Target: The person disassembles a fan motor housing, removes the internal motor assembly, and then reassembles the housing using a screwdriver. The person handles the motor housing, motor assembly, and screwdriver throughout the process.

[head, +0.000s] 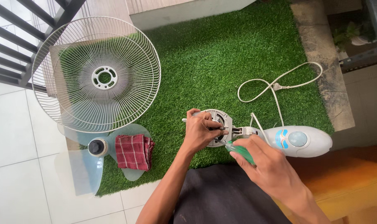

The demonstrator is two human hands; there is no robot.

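one fan grille [96, 74], one blade set [95, 155], one cloth [133, 152], one screwdriver [239, 152], two hands [201, 132]

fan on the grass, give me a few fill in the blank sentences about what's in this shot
1. The right hand holds a screwdriver with a ____ handle.
2. The left hand rests on the fan's round motor housing, which lies on the ____.
3. The red checked cloth lies on the clear fan ____.
4. The wire grille lies ____ the hands, not attached to the fan.

Missing words: green; grass; blade; apart from
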